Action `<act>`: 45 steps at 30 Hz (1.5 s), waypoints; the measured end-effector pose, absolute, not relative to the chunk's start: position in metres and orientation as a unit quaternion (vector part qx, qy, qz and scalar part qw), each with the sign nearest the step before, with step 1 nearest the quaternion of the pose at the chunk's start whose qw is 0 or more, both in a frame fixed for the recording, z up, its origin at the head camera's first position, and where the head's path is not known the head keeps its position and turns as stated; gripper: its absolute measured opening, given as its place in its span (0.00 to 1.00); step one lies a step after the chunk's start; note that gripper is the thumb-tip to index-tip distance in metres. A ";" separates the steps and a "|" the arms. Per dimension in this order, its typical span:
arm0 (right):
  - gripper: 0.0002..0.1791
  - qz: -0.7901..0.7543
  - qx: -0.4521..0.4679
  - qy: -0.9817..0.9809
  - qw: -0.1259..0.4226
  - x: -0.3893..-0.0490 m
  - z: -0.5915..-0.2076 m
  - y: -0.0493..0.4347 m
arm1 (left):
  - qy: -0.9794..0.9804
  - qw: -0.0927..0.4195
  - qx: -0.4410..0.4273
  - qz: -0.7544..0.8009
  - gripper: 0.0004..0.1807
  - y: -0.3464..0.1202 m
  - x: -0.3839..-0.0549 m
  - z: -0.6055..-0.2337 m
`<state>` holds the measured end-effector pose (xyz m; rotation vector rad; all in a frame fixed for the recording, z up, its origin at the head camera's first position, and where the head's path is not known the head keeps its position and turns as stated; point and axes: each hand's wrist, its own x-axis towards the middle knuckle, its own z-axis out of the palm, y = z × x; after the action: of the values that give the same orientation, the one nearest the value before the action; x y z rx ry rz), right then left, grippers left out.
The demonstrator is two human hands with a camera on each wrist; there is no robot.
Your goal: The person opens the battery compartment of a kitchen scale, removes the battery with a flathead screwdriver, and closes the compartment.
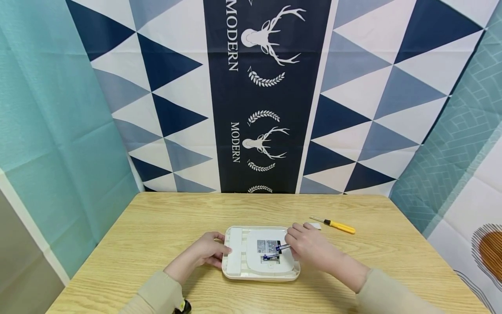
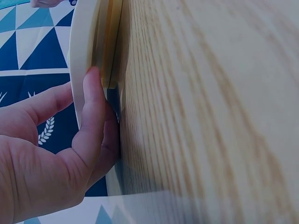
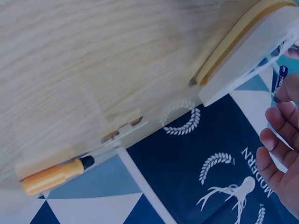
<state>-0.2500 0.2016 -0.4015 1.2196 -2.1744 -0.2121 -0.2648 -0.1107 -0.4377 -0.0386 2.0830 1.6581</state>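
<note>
Gripping with the left hand (image 1: pixel 211 250), thumb on top, the left edge of a white device (image 1: pixel 252 262) lying flat on the wooden table (image 1: pixel 168 218). Pinching a battery (image 1: pixel 282 247) in the right hand (image 1: pixel 310 245), near an uncovered slot (image 1: pixel 276 260) holding another battery (image 1: pixel 269 257). Seeing a yellow screwdriver (image 1: pixel 341 226) and small white piece (image 1: pixel 315 226) just beyond.

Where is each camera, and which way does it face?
Head: on the head, facing forward and down at the white device; left hand and right hand show.
Left wrist: worn there, facing tabletop and device's edge; mostly left hand shows.
Right wrist: worn there, facing screwdriver and device; mostly right hand shows.
Head and right wrist share the screwdriver.
</note>
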 end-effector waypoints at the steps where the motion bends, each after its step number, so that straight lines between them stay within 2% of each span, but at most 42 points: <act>1: 0.10 -0.079 0.459 -0.827 0.313 -0.251 -0.401 0.204 | 0.760 0.237 -0.014 0.605 0.27 -0.111 -0.265 -0.438; 16: 0.11 -0.068 0.410 -0.856 0.306 -0.256 -0.390 0.230 | 0.761 0.234 -0.020 0.605 0.27 -0.110 -0.266 -0.438; 45: 0.13 -0.072 0.361 -0.876 0.313 -0.273 -0.410 0.267 | 0.762 0.229 -0.023 0.605 0.25 -0.109 -0.263 -0.437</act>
<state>-0.2729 0.2669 -0.4103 0.9516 -2.3103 -0.1890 -0.2634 -0.1089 -0.4367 -0.0639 2.0990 1.6649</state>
